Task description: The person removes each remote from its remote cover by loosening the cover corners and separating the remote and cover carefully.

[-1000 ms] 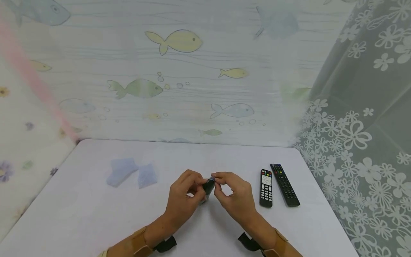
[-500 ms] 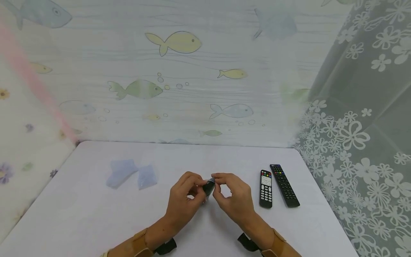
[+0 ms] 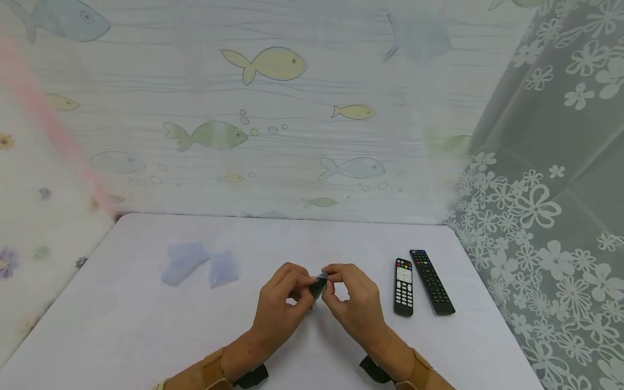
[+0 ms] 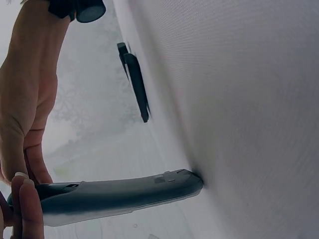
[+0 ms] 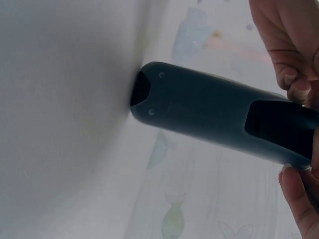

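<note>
A dark remote control [image 3: 319, 286] stands on end between the two hands, wrapped in a clear plastic sleeve [image 4: 117, 215] that hangs loose along one side. Its lower end meets the table in both wrist views. The left hand [image 3: 283, 298] grips its upper part from the left, thumb and fingers bent around it. From the right, the right hand [image 3: 356, 298] pinches the top end, where pale film shows. In the right wrist view the back of the remote faces the camera, with a black recess [image 5: 281, 127] near the top; the fingers hide its upper tip.
Two black remotes lie to the right: a shorter one with white keys [image 3: 403, 287] and a longer one [image 3: 433, 281]. Pale blue translucent plastic pieces [image 3: 185, 262] lie flat at the left of the white table [image 3: 122, 325]. A fish-patterned wall covering [image 3: 292, 162] rises behind.
Both hands have come slightly nearer to the person, and the upper end of the held remote with them. Their grips look the same, and the other things stay put.
</note>
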`<state>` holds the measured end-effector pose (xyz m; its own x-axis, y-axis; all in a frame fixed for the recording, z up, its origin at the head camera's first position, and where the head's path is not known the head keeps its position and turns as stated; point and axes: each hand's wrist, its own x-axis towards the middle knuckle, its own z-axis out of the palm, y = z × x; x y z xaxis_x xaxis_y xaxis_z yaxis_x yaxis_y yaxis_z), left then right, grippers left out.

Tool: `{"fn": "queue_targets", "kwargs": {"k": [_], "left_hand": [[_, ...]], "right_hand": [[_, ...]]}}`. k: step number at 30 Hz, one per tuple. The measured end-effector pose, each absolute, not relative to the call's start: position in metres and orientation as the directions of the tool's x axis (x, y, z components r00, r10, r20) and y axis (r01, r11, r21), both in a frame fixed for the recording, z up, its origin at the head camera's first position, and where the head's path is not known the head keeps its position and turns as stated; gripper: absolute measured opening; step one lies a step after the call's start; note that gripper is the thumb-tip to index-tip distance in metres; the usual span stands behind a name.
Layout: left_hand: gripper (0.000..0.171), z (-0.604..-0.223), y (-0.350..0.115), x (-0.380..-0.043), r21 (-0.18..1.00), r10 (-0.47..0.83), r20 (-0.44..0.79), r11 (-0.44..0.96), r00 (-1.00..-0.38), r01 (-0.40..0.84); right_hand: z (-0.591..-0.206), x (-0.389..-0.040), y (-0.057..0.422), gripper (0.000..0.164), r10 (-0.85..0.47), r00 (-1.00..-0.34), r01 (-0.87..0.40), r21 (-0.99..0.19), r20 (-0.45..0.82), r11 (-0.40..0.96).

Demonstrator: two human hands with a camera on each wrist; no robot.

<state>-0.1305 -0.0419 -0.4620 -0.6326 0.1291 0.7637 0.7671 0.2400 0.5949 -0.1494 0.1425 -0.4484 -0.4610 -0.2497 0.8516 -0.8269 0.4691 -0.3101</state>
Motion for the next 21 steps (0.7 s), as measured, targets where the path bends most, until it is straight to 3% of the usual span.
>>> {"fn": "queue_targets", "kwargs": {"k": [3,11,21], "left_hand": [[0.029,-0.459,-0.044,-0.132,0.582,0.163,0.761,0.255,-0.628,0.772],[0.028,-0.447,-0.052,-0.131,0.636,0.256,0.656,0.318,-0.71,0.703],[0.002,-0.428,-0.057,-0.129,0.54,0.357,0.645,0.412,-0.676,0.734]], "right_hand": [[-0.448,-0.15,0.143,0.019,-0.255,-0.45,-0.834,-0.3,0.856,0.463],[-0.448,-0.147,0.145,0.02,-0.272,-0.451,-0.838,-0.299,0.85,0.456],[-0.451,-0.14,0.144,0.028,-0.283,-0.46,-0.875,-0.376,0.842,0.305]]}}
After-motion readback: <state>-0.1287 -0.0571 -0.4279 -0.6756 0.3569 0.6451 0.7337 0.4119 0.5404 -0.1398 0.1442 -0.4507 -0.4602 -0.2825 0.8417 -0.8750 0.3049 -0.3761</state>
